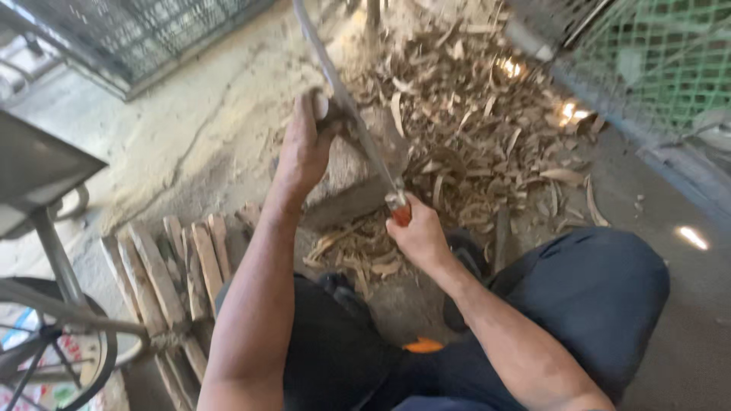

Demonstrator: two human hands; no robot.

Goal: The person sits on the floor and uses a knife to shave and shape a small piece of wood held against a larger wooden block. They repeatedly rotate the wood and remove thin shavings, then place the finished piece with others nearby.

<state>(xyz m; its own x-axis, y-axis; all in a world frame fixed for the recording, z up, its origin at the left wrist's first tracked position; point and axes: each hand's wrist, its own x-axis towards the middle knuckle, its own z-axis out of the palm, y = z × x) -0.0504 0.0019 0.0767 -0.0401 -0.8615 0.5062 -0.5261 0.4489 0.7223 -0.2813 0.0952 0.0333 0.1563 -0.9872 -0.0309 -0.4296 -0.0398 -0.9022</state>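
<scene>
A blade (346, 103) is held over a block (358, 171) amid shavings (472, 129).
The red handle (400, 213) is gripped tight by the right hand (417, 236); a wood piece (320, 105) is clasped by the left hand (304, 148); bundled sticks (171, 274) are laid at the block's left.

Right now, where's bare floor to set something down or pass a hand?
Free: the pale concrete between the wire cage and the left hand; also the grey floor right of the knee, below the green mesh. Crowded: wood shavings beyond the block, the long blade in the right hand, bundled sticks at left.
</scene>
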